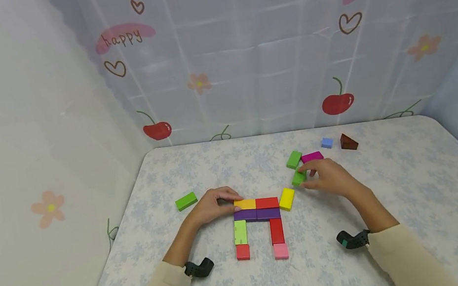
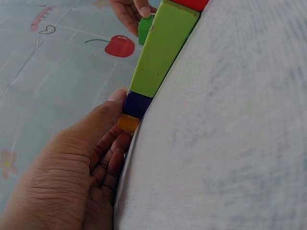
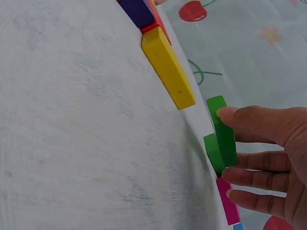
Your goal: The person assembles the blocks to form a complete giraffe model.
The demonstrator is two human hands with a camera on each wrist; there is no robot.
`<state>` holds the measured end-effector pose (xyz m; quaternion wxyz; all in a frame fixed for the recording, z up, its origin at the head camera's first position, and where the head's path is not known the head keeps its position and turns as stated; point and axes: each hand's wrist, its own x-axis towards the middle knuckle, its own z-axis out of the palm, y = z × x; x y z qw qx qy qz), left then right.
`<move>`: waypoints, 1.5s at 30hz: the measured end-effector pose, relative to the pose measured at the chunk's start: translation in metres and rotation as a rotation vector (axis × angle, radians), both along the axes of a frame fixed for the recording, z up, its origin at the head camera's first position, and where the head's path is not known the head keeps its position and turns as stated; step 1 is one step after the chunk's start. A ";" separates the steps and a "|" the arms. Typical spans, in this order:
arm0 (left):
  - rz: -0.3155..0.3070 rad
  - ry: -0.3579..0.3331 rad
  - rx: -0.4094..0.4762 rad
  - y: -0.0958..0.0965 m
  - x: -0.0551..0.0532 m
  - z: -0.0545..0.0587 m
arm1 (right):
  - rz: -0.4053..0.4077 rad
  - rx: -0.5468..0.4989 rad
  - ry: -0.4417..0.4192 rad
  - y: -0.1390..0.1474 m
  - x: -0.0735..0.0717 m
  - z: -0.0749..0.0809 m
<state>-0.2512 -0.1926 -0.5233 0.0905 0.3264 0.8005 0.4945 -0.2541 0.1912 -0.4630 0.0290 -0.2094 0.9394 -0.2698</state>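
My left hand (image 1: 212, 207) pinches the left end of an orange block (image 1: 247, 204), which lies in the top row of a flat block figure. A red block (image 1: 267, 203) sits beside it, with purple blocks (image 1: 246, 216) under both. Two legs run toward me: a lime block (image 1: 240, 232) ending in a small red block (image 1: 243, 252), and a long red block (image 1: 276, 231) ending in a pink block (image 1: 280, 251). A yellow block (image 1: 287, 199) slants off the upper right corner. My right hand (image 1: 329, 178) holds a green block (image 3: 223, 134) between thumb and fingers.
Past the right hand lie another green block (image 1: 294, 159), a magenta block (image 1: 312, 156), a small blue block (image 1: 327, 143) and a brown wedge (image 1: 349, 142). One more green block (image 1: 186, 201) lies left of the figure. Printed curtains (image 1: 241, 51) hang behind the table.
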 end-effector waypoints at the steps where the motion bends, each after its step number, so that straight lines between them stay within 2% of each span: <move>1: -0.002 -0.001 0.000 0.000 0.000 0.000 | 0.003 0.005 0.013 -0.001 0.000 -0.002; 5: -0.013 0.000 -0.003 -0.001 -0.002 0.000 | 0.001 0.007 0.046 -0.004 -0.002 -0.009; 12: -0.016 0.002 -0.011 -0.002 -0.002 -0.001 | -0.016 0.008 0.033 -0.007 -0.002 -0.016; 15: -0.010 -0.005 -0.014 -0.001 -0.001 -0.001 | -0.034 -0.026 0.033 -0.006 -0.001 -0.014; 18: -0.007 -0.005 -0.013 -0.002 -0.001 -0.001 | -0.088 -0.107 0.027 -0.004 -0.002 -0.014; 21: -0.009 0.001 -0.012 -0.002 -0.001 -0.001 | -0.159 -0.210 -0.019 -0.003 -0.004 -0.018; 25: -0.011 0.008 -0.007 -0.002 -0.001 0.000 | -0.216 -0.341 -0.150 -0.006 -0.005 -0.022; 27: -0.013 0.007 -0.001 -0.001 -0.001 0.000 | -0.236 -0.392 -0.215 -0.009 -0.005 -0.024; 30: -0.014 0.001 0.013 -0.001 -0.001 0.000 | -0.266 -0.437 -0.264 -0.014 -0.005 -0.027; 38: -0.014 0.021 0.001 -0.001 -0.001 -0.002 | -0.315 -0.489 -0.240 -0.020 -0.003 -0.033; 45: -0.015 0.020 -0.004 -0.001 -0.003 -0.003 | -0.276 -0.480 -0.207 -0.022 -0.003 -0.032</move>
